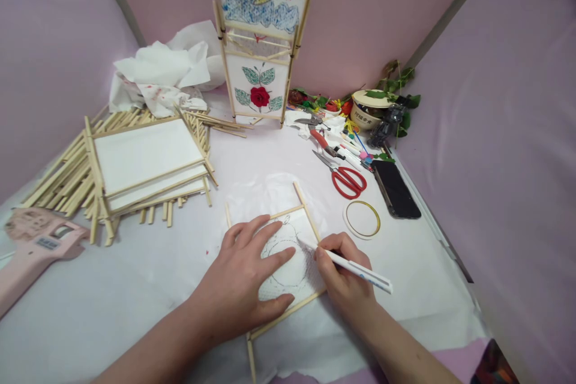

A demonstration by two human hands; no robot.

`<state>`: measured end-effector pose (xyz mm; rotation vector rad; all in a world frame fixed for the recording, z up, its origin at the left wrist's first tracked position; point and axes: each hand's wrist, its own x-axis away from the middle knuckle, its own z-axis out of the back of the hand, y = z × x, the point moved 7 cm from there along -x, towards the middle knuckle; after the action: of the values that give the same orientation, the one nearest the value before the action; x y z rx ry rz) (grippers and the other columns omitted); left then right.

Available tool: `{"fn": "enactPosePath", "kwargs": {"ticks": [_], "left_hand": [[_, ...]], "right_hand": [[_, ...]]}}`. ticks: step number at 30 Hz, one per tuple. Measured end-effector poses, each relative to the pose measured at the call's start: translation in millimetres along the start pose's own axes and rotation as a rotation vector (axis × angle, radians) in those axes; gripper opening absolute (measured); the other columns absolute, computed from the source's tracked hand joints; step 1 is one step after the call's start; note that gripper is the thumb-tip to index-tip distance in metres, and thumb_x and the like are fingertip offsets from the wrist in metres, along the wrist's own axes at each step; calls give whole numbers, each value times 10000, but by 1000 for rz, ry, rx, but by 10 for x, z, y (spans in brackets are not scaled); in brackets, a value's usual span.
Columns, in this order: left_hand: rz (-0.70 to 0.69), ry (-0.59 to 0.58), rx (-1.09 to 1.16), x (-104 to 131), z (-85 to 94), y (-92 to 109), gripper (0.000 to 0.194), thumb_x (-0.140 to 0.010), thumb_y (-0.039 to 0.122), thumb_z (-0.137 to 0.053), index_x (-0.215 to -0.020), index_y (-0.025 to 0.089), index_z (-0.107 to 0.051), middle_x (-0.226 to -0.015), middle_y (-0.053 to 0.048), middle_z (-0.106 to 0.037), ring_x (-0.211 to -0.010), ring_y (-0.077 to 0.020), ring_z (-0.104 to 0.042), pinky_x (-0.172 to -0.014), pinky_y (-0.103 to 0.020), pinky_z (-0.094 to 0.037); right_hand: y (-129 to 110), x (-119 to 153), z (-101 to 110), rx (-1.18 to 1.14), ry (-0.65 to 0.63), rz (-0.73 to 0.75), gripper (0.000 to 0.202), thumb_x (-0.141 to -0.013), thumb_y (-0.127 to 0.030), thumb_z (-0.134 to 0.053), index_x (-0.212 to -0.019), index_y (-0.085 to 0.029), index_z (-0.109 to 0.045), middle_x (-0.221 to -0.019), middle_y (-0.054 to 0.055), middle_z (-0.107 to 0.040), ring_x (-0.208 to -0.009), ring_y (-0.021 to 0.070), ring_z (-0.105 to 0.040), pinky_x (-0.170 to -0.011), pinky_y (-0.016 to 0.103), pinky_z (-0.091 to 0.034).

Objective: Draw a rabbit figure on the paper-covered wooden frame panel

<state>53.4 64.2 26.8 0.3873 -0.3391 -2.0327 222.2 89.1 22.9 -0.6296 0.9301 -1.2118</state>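
Framed drawing [290,261]: my left hand [243,273] spread flat on it; my right [344,270] pinches a white pen [360,269], tip at its right side.

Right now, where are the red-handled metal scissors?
In the head view, the red-handled scissors lie right of centre, just left of the black rectangular phone and beyond the thin round yellow ring.

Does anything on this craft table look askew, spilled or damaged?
Nothing looks clearly broken or spilled, but it is untidy at the back left: crumpled white paper bears reddish marks of unclear origin, and loose sticks splay unevenly beneath stacked frames that sit out of line with each other.
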Motion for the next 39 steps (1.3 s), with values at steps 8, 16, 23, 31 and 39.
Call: {"fn": "enactPosePath", "kwargs": {"ticks": [8,16,23,31,39], "left_hand": [[0,0,2,1,21,11,502,-764,467,-685,-1234,306,-612,-1444,-109,-436,-1371,-383,-282,-1054,-584,-257],[-6,-2,-13,-2,12,17,494,-768,458,-676,-1234,306,-611,-1440,-120,-434,-1372,-383,-277,-1044,-583,-259],[-9,8,-6,-11,25,15,490,-766,450,-680,-1229,305,-613,-1435,-117,-443,-1367,-388,-287,-1041,-589,-263],[-9,18,8,-7,32,21,495,-759,453,-690,-1223,298,-619,-1435,-115,-445,-1357,-393,-302,-1036,-590,-275],[-2,4,-3,-9,17,16,507,-752,454,-693,-1230,304,-616,-1445,-112,-433,-1364,-392,-289,-1042,-591,-269]], "right_hand": [[-11,-18,-1,6,-17,-9,107,-840,-260,-545,-748,-205,-544,-575,-45,-529,-491,105,-469,-487,230,-367],[-19,-28,-2,-24,-27,-10,110,-832,-245,-552,-733,-205,-528,-567,-52,-503,-499,104,-460,-501,227,-376],[25,-10,31,-5,21,-47,115,-839,-272,-550,-746,-205,-544,-601,-27,-578,-534,123,-525,-510,239,-392],[47,-11,32,30,20,-57,116,-853,-271,-541,-756,-208,-549,-643,-11,-610,-575,134,-553,-532,248,-402],[17,-16,40,37,33,-47,123,-844,-259,-537,-731,-208,-529,-582,-46,-513,-503,109,-457,-501,234,-371]]}}
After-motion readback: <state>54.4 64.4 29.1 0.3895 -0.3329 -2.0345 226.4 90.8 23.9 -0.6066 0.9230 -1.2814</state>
